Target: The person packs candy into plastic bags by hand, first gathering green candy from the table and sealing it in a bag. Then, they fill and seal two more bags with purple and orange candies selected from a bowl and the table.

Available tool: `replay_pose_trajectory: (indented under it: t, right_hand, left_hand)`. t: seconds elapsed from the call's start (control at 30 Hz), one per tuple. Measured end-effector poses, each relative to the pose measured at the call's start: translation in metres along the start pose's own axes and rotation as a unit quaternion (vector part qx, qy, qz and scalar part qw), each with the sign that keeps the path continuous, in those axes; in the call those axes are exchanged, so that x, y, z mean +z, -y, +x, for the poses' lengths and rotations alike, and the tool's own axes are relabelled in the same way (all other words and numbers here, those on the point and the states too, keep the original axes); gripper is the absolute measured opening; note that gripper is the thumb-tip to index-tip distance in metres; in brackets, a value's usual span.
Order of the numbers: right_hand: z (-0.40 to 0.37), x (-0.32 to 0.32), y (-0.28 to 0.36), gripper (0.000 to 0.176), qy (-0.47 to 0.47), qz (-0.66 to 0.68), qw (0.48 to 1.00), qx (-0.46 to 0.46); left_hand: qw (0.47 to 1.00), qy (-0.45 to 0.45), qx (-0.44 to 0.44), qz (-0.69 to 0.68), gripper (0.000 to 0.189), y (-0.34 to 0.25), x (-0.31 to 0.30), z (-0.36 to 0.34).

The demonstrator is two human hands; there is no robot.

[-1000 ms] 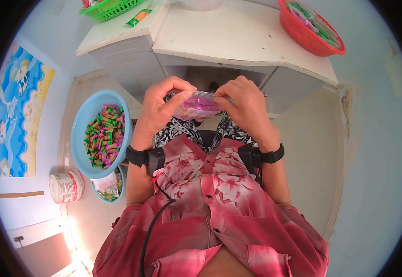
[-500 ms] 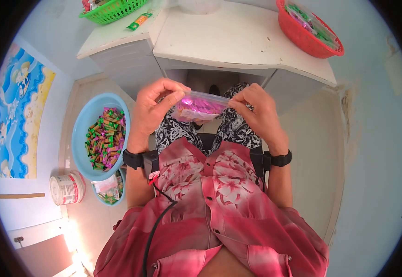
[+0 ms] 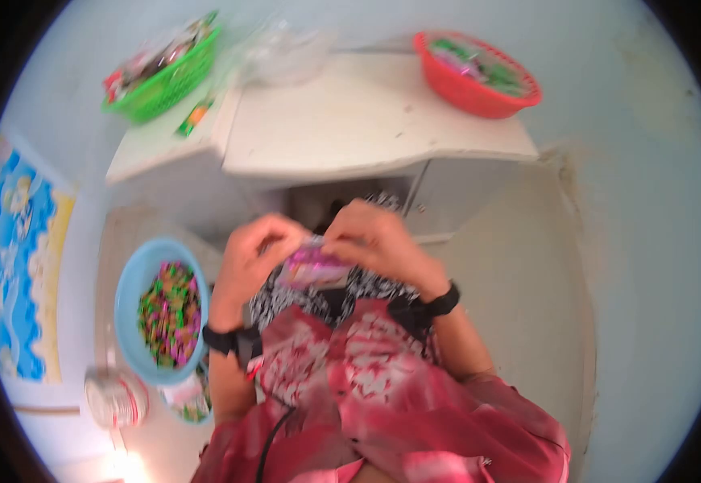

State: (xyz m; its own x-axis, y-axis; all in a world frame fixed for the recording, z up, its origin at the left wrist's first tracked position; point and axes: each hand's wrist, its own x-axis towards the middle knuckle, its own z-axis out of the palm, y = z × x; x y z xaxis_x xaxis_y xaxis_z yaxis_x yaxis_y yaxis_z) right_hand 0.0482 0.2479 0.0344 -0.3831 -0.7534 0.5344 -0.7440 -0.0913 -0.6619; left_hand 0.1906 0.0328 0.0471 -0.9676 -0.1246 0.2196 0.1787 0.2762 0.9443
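Between my hands, above my lap, is a clear plastic bag (image 3: 315, 267) with shiny purple-pink wrapped pieces inside. My left hand (image 3: 255, 256) pinches the bag's top edge near its left end. Close beside it, my right hand (image 3: 378, 241) grips the same edge, thumb and fingers together. The hands nearly meet over the bag, and part of its top is hidden behind my right fingers. Motion blurs the bag and the fingertips a little.
At my left on the floor stands a blue basin (image 3: 129, 314) of small green and purple wrapped pieces, beside a white tub (image 3: 117, 400). The white desk (image 3: 318, 121) ahead bears a green basket (image 3: 161, 90), a red basket (image 3: 479, 101) and a green packet (image 3: 196, 117).
My right hand has slid left along the bag's top edge, close to my left hand. The head view has tilted up, so the desk and its baskets show more.
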Motion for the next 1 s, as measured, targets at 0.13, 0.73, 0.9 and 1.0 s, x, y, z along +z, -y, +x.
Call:
replay_pose_trajectory:
  t: [0.13, 0.73, 0.9, 1.0]
  right_hand:
    - [0.009, -0.014, 0.0, 0.009, 0.008, 0.023, 0.999, 0.034]
    - [0.087, -0.286, -0.023, 0.011, -0.154, -0.121, 0.976, 0.097]
    - [0.129, -0.389, -0.066, 0.01, -0.128, -0.247, 0.956, 0.098]
    - [0.135, -0.413, -0.079, 0.01, -0.184, -0.32, 0.921, 0.122]
  left_hand:
    - [0.997, -0.026, 0.0, -0.069, 0.009, 0.002, 0.005, 0.01]
    - [0.954, -0.162, -0.164, -0.19, 0.014, 0.099, -0.006, 0.01]
    - [0.952, -0.151, -0.177, -0.201, 0.015, 0.098, 0.002, 0.024]
    - [0.953, -0.154, -0.17, -0.198, 0.014, 0.095, 0.006, 0.033]
